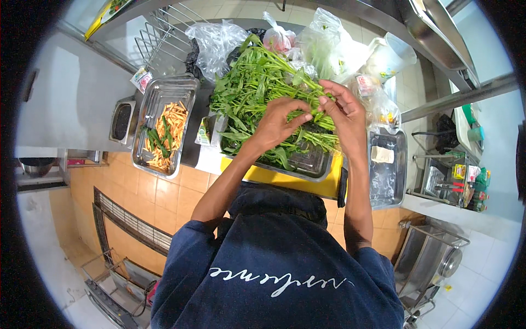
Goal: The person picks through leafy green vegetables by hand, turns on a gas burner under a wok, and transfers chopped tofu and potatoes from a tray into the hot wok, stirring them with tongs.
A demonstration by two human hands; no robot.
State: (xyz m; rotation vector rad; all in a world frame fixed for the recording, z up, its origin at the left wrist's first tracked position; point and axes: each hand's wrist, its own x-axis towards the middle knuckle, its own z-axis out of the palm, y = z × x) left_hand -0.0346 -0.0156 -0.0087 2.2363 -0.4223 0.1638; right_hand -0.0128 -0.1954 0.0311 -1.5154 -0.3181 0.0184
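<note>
A big heap of leafy greens [241, 93] with long pale-green stems is piled over a metal tray [312, 169]. My left hand [280, 122] hangs above the heap, its thumb and forefinger pinched together at a green stem. Just to its right, my right hand [345, 112] holds stems between thumb and fingers, the other fingers curled above them. The two sets of fingertips are close together at the stem ends. How many stems each hand grips is hidden by the fingers.
To the left lies a metal tray [189, 90] of orange strips and green pieces. At right, another metal tray [390, 186] holds a pale block [382, 154]. Plastic bags [329, 46] crowd the back. A yellow board [263, 176] lies under the greens' tray.
</note>
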